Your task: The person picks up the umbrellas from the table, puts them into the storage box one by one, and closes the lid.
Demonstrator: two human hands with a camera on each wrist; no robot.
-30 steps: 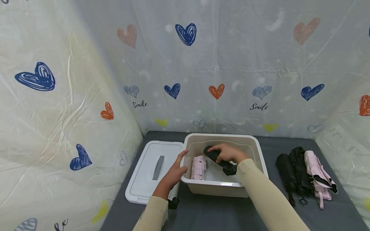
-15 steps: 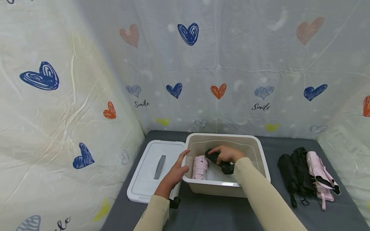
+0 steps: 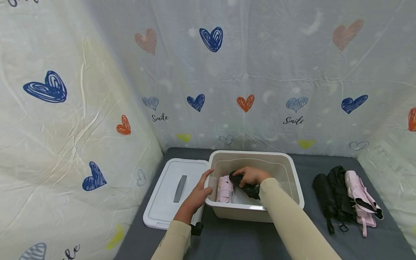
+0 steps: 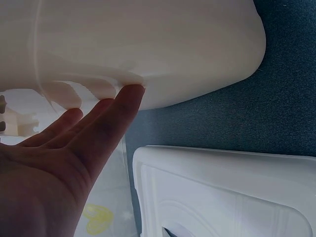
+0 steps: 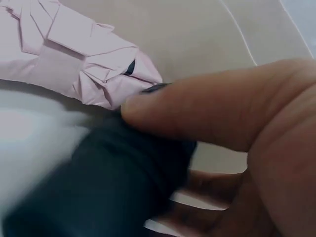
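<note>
A folded pink umbrella (image 3: 225, 189) lies along the left end inside the beige storage bin (image 3: 240, 206). Beside it, my right hand (image 3: 251, 176) grips a folded black umbrella (image 3: 251, 190) down in the bin. In the right wrist view the thumb presses on the dark umbrella (image 5: 103, 182), whose end overlaps the tip of the pink umbrella (image 5: 74, 54). My left hand (image 3: 196, 196) is at the bin's left rim. Its fingers (image 4: 111, 121) are straight, with the tips touching the bin's outer wall (image 4: 163, 54) in the left wrist view.
A white lid (image 3: 162, 193) with a grey handle lies left of the bin. To the right, two black umbrellas (image 3: 325, 195) and another pink umbrella (image 3: 359, 195) lie side by side on the dark grey tabletop (image 3: 234, 238). Heart-patterned curtains (image 3: 269, 72) stand behind and beside the table.
My right hand has shifted slightly left and lower within the bin, bringing the black umbrella closer against the pink one. The left hand has stayed at the rim.
</note>
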